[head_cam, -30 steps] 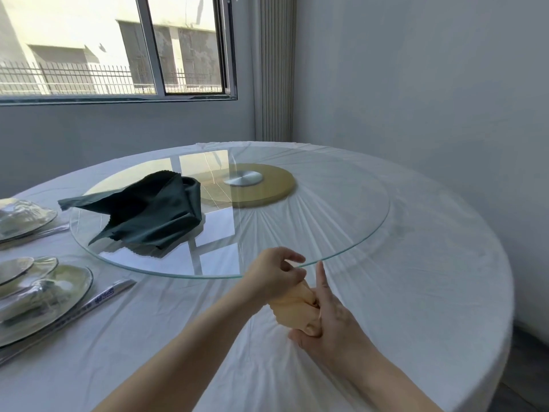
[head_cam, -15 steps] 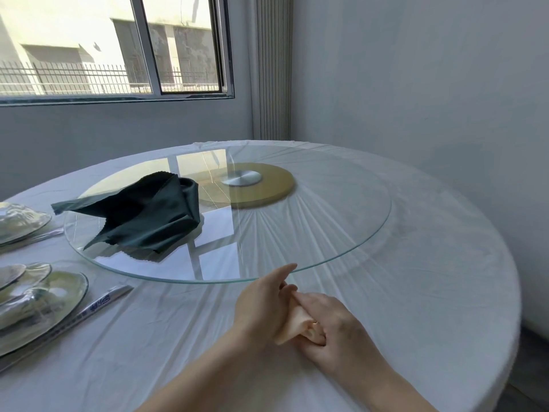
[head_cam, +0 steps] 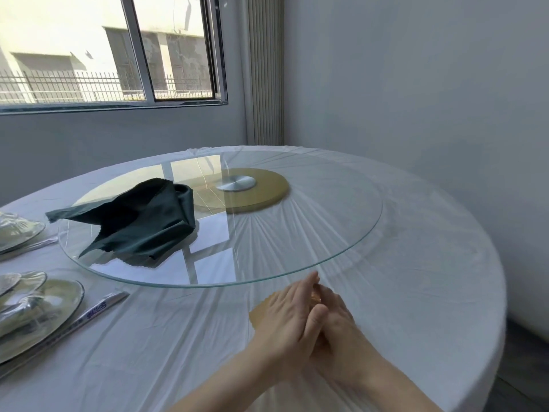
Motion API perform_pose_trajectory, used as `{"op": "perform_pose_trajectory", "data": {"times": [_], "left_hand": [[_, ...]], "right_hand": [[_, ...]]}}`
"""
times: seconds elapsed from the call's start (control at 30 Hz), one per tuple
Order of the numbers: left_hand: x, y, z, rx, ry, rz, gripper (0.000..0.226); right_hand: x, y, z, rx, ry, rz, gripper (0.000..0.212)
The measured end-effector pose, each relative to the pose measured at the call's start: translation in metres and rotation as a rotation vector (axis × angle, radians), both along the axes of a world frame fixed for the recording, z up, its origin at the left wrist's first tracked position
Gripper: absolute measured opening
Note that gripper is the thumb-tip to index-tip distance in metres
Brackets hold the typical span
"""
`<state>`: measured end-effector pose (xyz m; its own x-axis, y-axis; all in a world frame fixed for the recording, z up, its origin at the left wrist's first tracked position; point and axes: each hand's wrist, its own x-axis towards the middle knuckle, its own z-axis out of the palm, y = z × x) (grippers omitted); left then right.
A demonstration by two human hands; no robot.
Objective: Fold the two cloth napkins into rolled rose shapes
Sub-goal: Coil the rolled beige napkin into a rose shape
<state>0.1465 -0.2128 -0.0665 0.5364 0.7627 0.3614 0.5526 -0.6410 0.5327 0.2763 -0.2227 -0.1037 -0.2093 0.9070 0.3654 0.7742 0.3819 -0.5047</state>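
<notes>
Both hands (head_cam: 309, 319) w/ fingers pressed together on tan napkin (head_cam: 258, 311), rolling step. Next: tighten roll; dark napkin (head_cam: 133, 221) untouched.

This looks like a private dining room in a restaurant. A large round table (head_cam: 416, 278) under a white tablecloth fills the middle of the frame, carrying a glass lazy Susan (head_cam: 312, 233) on a gold hub (head_cam: 255, 188). At the left edge sit stacked place-setting plates (head_cam: 44, 310) and wrapped chopsticks (head_cam: 98, 307). A barred sliding window (head_cam: 113, 52) occupies the upper left, plain grey walls elsewhere.
</notes>
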Motion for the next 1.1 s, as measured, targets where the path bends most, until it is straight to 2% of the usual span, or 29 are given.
{"op": "perform_pose_trajectory", "data": {"times": [0.13, 0.27, 0.37, 0.43, 0.47, 0.57, 0.63, 0.73, 0.83, 0.9, 0.97, 1.03, 1.1], "left_hand": [[0.004, 0.0, -0.004, -0.108, -0.06, -0.017, 0.095], [0.006, 0.006, -0.013, -0.088, -0.025, 0.02, 0.102], [0.003, 0.008, -0.016, -0.176, -0.04, 0.011, 0.111], [0.001, 0.008, -0.017, -0.234, -0.008, -0.015, 0.109], [0.0, 0.009, -0.017, -0.258, 0.019, -0.027, 0.105], [-0.003, 0.014, -0.017, -0.284, 0.087, -0.085, 0.094], [-0.005, 0.018, -0.015, -0.279, 0.137, -0.129, 0.091], [-0.007, 0.019, -0.01, -0.303, 0.161, -0.141, 0.102], [-0.007, 0.018, -0.009, -0.311, 0.161, -0.177, 0.104], [-0.008, 0.019, -0.011, -0.303, 0.148, -0.212, 0.096], [-0.009, 0.022, -0.014, -0.314, 0.149, -0.238, 0.094], [-0.01, 0.024, -0.017, -0.31, 0.16, -0.255, 0.101], [-0.01, 0.025, -0.019, -0.301, 0.156, -0.261, 0.099]], "right_hand": [[0.008, -0.004, 0.013, -0.182, 0.486, 0.166, 0.025], [0.012, -0.008, 0.024, -0.398, 0.759, 0.224, 0.041], [0.009, -0.009, 0.029, -0.36, 0.894, 0.232, 0.042], [0.013, -0.005, 0.028, -0.317, 1.051, 0.118, 0.038], [0.015, -0.002, 0.025, -0.256, 1.046, 0.036, 0.033], [0.018, 0.002, 0.021, -0.147, 0.769, -0.103, 0.012], [0.018, 0.006, 0.024, -0.197, 0.657, -0.073, 0.012], [0.023, 0.014, 0.039, -0.296, 0.496, -0.059, 0.019], [0.031, 0.021, 0.058, -0.433, 0.352, -0.031, 0.027], [0.034, 0.022, 0.065, -0.53, 0.359, 0.027, 0.025], [0.033, 0.024, 0.064, -0.536, 0.458, 0.041, 0.022], [0.03, 0.028, 0.057, -0.494, 0.561, -0.025, 0.023], [0.027, 0.032, 0.048, -0.466, 0.571, -0.134, 0.025]]}}
